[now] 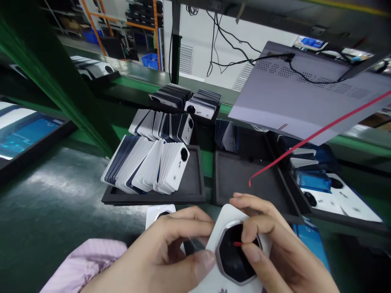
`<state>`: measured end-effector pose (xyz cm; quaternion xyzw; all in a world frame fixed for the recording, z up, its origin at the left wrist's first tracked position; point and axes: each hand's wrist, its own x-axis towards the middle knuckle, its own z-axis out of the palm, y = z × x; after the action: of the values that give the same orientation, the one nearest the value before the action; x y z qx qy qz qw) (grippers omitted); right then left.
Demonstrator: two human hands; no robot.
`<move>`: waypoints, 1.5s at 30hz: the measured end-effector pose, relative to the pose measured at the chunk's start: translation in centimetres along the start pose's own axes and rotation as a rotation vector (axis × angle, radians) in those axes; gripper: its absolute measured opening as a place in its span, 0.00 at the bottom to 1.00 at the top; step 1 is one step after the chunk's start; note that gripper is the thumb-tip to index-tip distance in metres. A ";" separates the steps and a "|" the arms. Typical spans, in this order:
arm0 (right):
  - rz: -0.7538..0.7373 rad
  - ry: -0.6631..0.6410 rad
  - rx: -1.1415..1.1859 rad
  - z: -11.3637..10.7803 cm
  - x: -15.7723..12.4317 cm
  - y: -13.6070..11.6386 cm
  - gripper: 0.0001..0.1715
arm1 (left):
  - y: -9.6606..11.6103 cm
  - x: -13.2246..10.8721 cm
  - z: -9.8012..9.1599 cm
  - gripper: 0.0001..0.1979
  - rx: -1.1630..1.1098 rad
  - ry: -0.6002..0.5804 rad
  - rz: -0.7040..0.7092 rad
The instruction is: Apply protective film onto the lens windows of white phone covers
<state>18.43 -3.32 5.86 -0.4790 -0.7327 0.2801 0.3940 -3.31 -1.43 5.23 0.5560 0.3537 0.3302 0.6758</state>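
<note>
A white phone back cover (230, 264) with a dark octagonal camera window in a silver ring is held at the bottom of the view. My left hand (171, 242) grips its left edge, thumb on the front face. My right hand (271, 240) pinches a small red tab (237, 244) between thumb and forefinger, over the dark window. Other right-hand fingers curl around the cover's far side. Whether the tab is attached to the window cannot be made out. Another white cover (151, 217) lies partly hidden behind my left hand.
A dark tray (155, 198) bears fanned white and dark covers (143, 167). Beside it is another dark tray (244, 173). A red strip (305, 142) hangs diagonally at right. More covers (345, 199) lie far right. A green post (61, 81) slants at left.
</note>
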 end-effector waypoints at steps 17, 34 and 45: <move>0.045 -0.070 -0.055 0.3 0.3 -0.6 0.04 | -0.7 -0.2 -0.7 0.25 0.005 -0.123 -0.051; 0.211 -0.209 -0.046 0.4 0.4 -1.1 0.09 | 0.0 -0.1 -1.2 0.24 0.272 -0.164 -0.168; 0.180 -0.194 -0.069 1.1 0.6 -1.0 0.09 | -0.2 -0.2 -1.2 0.19 0.334 -0.150 -0.118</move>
<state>16.84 -3.22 6.25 -0.5267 -0.7307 0.3337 0.2779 -4.37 -1.00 4.94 0.6616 0.3843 0.1844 0.6169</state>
